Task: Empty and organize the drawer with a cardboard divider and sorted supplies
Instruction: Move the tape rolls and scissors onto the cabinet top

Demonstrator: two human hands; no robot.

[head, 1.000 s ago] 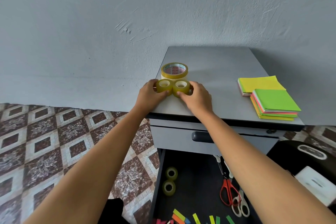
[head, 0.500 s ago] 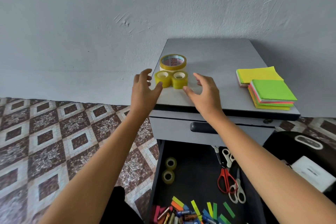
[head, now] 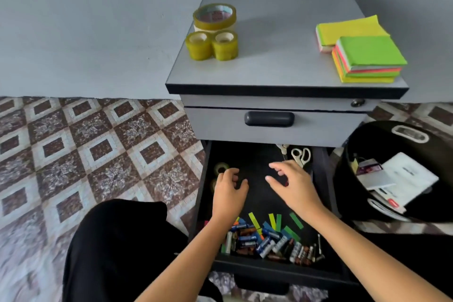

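The open black drawer (head: 274, 271) of a grey cabinet holds several batteries (head: 267, 243), coloured paper strips (head: 277, 222), white-handled scissors (head: 301, 155) and two small tape rolls (head: 220, 168) at its left wall. My left hand (head: 229, 191) hovers inside the drawer next to those rolls, fingers curled and holding nothing. My right hand (head: 293, 185) is spread open over the drawer's middle, partly covering red scissors. On the cabinet top (head: 282, 44) stand two small yellow tape rolls (head: 212, 45), a wide tape roll (head: 215, 16) and stacks of sticky notes (head: 362, 54).
A closed upper drawer with a dark handle (head: 269, 119) sits above the open one. A black bin (head: 402, 169) holding papers stands to the right. Patterned floor tiles (head: 85, 149) lie to the left, and my dark-clothed knee (head: 117, 247) is at the lower left.
Both hands let go of the two small tape rolls on the cabinet top and dropped down into the open drawer. The camera tilted downward.
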